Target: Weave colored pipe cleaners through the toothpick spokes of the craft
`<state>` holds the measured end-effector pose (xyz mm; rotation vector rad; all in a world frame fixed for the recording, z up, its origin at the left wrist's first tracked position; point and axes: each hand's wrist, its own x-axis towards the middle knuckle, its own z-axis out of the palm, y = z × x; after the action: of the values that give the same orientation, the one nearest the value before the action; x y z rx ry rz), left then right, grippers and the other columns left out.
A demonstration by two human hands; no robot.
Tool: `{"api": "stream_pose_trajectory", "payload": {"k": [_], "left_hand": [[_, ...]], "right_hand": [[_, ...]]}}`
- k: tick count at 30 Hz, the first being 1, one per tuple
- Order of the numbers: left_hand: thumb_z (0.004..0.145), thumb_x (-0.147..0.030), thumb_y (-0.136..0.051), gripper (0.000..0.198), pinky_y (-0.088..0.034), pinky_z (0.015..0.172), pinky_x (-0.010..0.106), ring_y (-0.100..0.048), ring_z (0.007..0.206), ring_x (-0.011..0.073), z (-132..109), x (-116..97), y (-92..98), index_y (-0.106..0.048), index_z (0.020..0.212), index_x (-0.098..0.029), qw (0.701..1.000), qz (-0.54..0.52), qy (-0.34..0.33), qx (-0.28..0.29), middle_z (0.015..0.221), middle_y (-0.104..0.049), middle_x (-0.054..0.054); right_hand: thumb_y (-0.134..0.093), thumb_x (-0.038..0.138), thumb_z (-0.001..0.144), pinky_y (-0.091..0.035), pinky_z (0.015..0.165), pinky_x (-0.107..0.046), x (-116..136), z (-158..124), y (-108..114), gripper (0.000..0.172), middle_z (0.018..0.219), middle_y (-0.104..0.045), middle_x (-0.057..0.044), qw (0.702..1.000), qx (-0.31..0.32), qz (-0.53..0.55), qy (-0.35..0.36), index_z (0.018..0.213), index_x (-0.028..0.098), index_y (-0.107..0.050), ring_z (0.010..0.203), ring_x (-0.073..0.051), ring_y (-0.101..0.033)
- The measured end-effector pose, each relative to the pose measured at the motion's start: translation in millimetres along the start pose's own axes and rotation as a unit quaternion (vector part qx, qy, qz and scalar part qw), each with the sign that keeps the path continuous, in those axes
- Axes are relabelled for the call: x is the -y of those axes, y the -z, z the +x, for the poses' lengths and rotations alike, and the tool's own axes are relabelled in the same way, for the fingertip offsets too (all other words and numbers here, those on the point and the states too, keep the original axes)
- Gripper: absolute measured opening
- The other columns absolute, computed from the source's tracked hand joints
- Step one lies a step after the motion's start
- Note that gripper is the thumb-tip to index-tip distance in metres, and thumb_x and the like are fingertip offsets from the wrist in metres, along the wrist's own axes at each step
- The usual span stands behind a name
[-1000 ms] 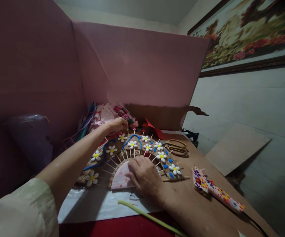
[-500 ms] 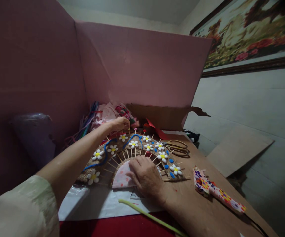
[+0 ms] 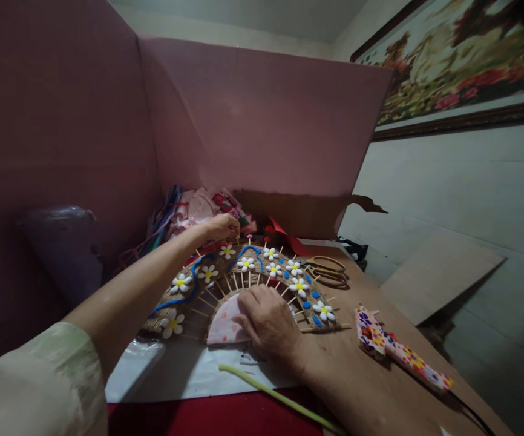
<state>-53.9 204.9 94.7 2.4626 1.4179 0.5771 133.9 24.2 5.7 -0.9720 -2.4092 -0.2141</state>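
A half-round craft fan wrapped in brown twine lies before me, with thin wooden sticks radiating through it. White flowers with yellow centres, blue cord and blue oval pieces decorate its band. My left hand reaches over to the far edge, fingers pinched at a small yellow piece on a stick's tip. Two nearby sticks carry a pink tip and a red tip. My right hand grips the fan at its pink patterned centre, fingers bent over the inner rim; its fingertips are partly hidden.
Gold-handled scissors lie right of the fan. A flower-patterned glue gun with a black cord rests on the brown board. In front are a green fuzzy stem and white sheet. Pink fabric is heaped behind.
Both hands keep almost the same places and grips. Only a very slight shift of the whole view shows.
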Motion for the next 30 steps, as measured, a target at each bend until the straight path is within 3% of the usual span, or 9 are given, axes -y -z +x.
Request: {"api": "stream_pose_trajectory", "payload": {"k": [18,30], "left_hand": [[0.064,-0.017,-0.056,0.012,-0.034,0.050,0.022,-0.048,0.053,0.0106,2,8,-7.6,-0.066,0.070,-0.013,0.999,0.044,-0.019,0.004,0.060,-0.059,0.000],[0.058,-0.017,-0.053,0.022,-0.037,0.051,0.021,-0.054,0.058,0.0132,2,10,-9.1,-0.072,0.069,-0.014,0.998,0.056,-0.030,-0.017,0.061,-0.065,0.001]], "right_hand": [[-0.047,0.035,0.089,-0.033,0.070,-0.031,0,0,0,0.019,0.091,-0.056,-0.008,1.000,0.007,-0.002,0.000,0.089,0.017,-0.053,0.081,-0.021,-0.044],[-0.048,0.035,0.089,-0.033,0.070,-0.031,0,-1,-2,0.019,0.090,-0.056,-0.008,1.000,-0.006,-0.001,0.005,0.088,0.017,-0.054,0.080,-0.021,-0.045]]}}
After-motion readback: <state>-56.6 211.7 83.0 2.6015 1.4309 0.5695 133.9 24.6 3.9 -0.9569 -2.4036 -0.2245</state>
